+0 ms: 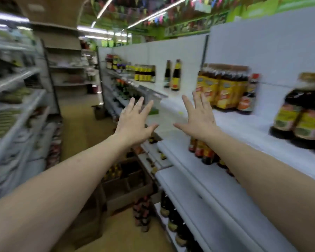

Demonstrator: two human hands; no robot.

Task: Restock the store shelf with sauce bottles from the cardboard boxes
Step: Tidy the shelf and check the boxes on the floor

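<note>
Both my arms stretch forward with fingers spread and nothing held. My left hand (135, 120) hovers over the aisle beside the shelf edge. My right hand (198, 117) is above the white shelf (240, 124) on the right. On that shelf stand a pack of yellow-labelled sauce bottles (224, 88) and, further right, dark sauce bottles (304, 117). Two tall dark bottles (172, 75) stand further back. Below my left arm an open cardboard box (127, 186) sits on the floor with bottles inside. The picture is blurred.
Red-labelled bottles (202, 150) stand on the shelf level below my right forearm. A wrapped bottle pack (142, 213) stands on the floor by the box. Another shelving unit (16, 110) lines the left side of the yellow-floored aisle (76, 124).
</note>
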